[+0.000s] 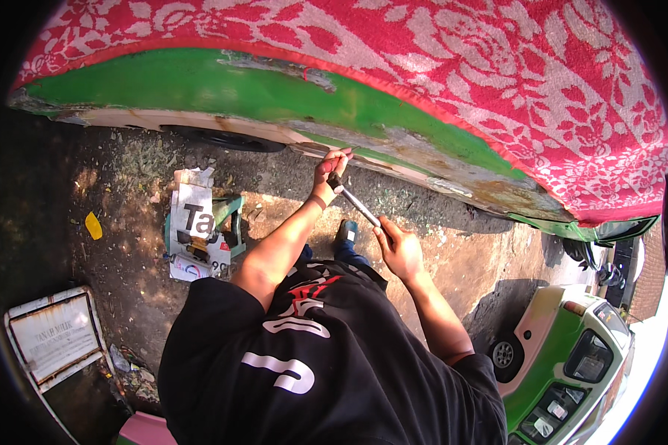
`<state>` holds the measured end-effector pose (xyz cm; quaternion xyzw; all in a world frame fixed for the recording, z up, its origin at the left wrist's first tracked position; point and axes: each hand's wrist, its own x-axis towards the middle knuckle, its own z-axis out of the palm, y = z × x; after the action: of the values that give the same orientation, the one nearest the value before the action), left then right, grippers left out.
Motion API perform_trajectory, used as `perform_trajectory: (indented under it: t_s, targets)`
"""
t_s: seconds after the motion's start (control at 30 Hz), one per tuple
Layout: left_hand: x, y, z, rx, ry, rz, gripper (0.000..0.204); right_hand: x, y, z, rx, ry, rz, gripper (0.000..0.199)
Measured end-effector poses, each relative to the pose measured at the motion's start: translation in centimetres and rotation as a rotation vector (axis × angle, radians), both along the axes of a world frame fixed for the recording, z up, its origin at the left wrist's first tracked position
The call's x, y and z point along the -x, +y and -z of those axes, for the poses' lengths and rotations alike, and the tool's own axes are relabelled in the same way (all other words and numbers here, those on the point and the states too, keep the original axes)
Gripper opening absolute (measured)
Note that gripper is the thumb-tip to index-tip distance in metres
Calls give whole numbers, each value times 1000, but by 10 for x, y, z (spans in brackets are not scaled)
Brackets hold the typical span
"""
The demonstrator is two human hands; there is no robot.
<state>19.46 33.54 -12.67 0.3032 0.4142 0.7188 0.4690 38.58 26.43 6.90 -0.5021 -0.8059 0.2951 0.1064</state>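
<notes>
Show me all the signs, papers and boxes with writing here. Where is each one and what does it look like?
Printed paper sheet: lies crumpled on the dirt ground, left of the left hand; white with big black letters and a dark patch.
Small round label: at the lower edge of that paper pile; white with a coloured ring.
Framed plate: flat on the ground at lower left; rectangular, pale grey-white with a lighter frame, faint lettering.

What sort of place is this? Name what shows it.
Probably an outdoor roadside car-repair spot: bare dirt ground, a worn green car body panel with scraped, rusty paint, and another green-and-white car parked close by.
</notes>
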Motion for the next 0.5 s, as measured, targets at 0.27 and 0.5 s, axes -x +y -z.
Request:
perform_trajectory:
  t_s: [0.27, 0.5]
  targets:
    - [1, -1, 7, -11, -218, 21, 11, -2, -4, -1, 27, -5, 31, 30]
    - [3, 3, 9, -26, -148, 23, 15, 5, 0, -8, 36, -63, -5, 32]
